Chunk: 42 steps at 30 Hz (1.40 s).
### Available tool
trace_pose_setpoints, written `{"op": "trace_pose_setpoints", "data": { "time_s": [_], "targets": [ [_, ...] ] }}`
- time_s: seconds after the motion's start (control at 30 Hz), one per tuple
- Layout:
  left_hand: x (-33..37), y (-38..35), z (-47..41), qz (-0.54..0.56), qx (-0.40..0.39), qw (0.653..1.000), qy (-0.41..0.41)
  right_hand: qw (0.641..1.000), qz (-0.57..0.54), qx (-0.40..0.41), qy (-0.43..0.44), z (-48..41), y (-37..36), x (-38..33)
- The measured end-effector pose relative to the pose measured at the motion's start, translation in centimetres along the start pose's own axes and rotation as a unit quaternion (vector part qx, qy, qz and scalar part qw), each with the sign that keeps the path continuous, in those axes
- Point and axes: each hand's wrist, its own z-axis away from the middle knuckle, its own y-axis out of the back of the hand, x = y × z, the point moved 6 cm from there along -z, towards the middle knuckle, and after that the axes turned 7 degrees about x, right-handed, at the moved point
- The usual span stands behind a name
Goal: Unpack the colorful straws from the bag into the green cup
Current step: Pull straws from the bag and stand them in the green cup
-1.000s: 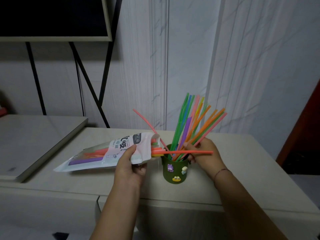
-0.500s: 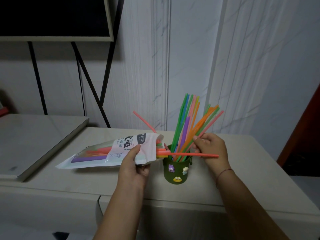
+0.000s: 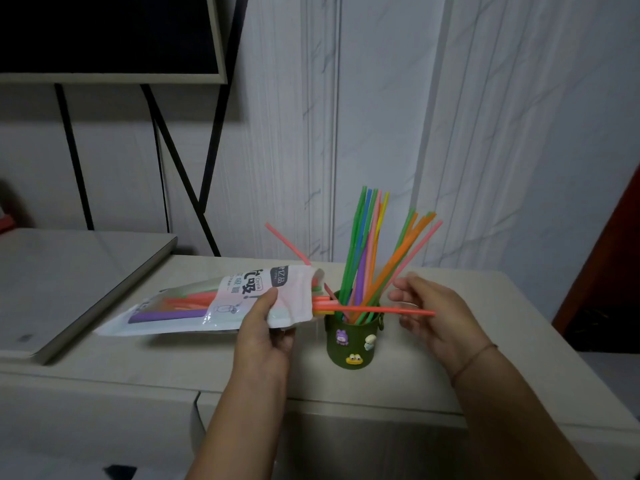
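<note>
Straws (image 3: 362, 258) multicoloured, upright, fanned in green cup (image 3: 355, 332)

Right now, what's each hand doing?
Left hand: holds the bag.
Right hand: open, spread by the red straw, seemingly not gripping it.

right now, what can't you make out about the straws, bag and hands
Head view: how many straws remain in the bag; its printed panel and the left hand cover them.
Head view: straw bottoms inside the green cup; its wall hides them.
Head view: whether the right hand grips the red straw; motion blur.
Head view: bag's small print; too small.
</note>
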Motion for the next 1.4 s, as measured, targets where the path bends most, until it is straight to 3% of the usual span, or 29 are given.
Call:
{"op": "trace_pose_setpoints", "data": {
  "time_s": [0.07,0.13,0.4,0.63,0.8,0.93,1.13,1.4],
  "targets": [
    [0.6,0.3,-0.3,0.008,0.011,1.0,-0.018,0.993,-0.084,0.002,-0.086,0.1,0.9,0.2],
    [1.2,0.6,-0.5,0.019,0.019,0.999,-0.039,0.987,-0.11,0.002,-0.119,0.3,1.3,0.1],
    [1.8,0.8,-0.5,-0.016,0.02,0.992,-0.12,0.987,0.008,-0.087,-0.133,2.5,-2.4,1.6],
    [2.3,-1.6,2.4,-0.094,-0.067,0.961,-0.252,0.978,-0.014,-0.129,-0.164,3.9,-4.8,2.5],
    [2.8,-2.4,3.3,-0.118,-0.107,0.943,-0.291,0.968,-0.07,-0.17,-0.173,4.4,-5.9,2.6],
    [2.3,-1.8,2.1,-0.082,-0.087,0.966,-0.231,0.973,-0.099,-0.179,-0.106,4.4,-6.1,1.7],
    [0.7,-0.4,0.0,0.062,-0.042,0.997,-0.023,0.991,-0.05,-0.119,0.019,3.6,-4.7,0.0],
    [0.9,0.0,-0.3,0.111,-0.012,0.994,0.002,0.985,-0.142,-0.075,0.066,3.1,-2.8,-2.6]
  ]
}}
